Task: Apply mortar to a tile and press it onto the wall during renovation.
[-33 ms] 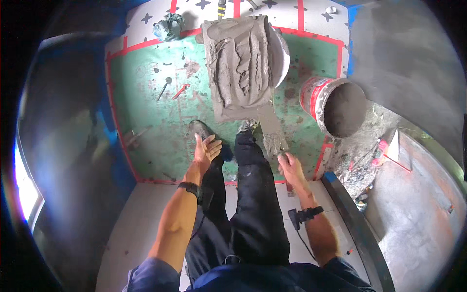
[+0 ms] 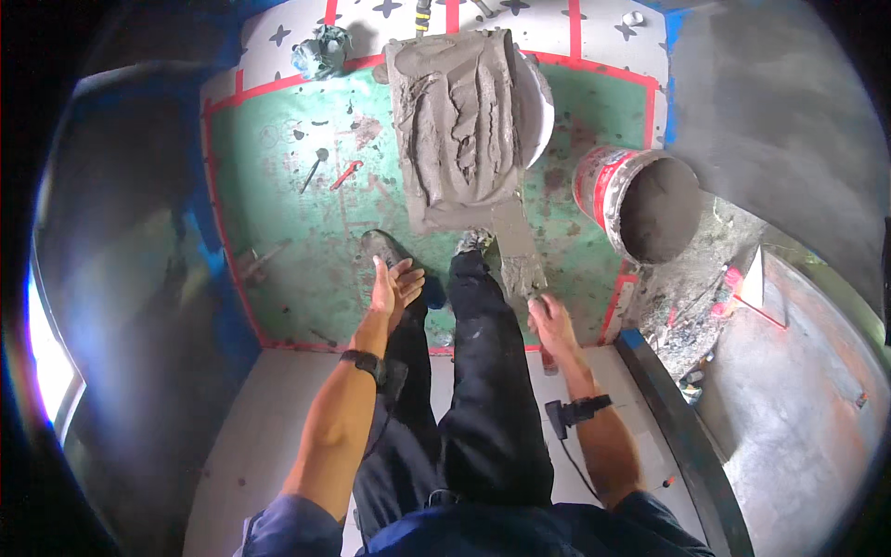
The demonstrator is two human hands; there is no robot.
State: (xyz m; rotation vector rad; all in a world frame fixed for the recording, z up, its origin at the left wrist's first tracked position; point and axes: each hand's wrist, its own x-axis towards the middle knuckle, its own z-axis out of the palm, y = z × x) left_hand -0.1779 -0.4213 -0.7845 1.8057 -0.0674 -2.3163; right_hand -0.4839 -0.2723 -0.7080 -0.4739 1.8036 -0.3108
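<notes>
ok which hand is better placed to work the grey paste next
Probably the right hand: it grips the trowel, whose blade reaches the near edge of the grey paste. The left hand is open and empty.

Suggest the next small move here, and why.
Probably push the scraper up over the grey paste: the right hand grips its handle, the blade sits at the paste's lower right corner, and the paste's middle looks ridged and torn while its lower edge looks smoother. The left hand is open and holds nothing.
</notes>
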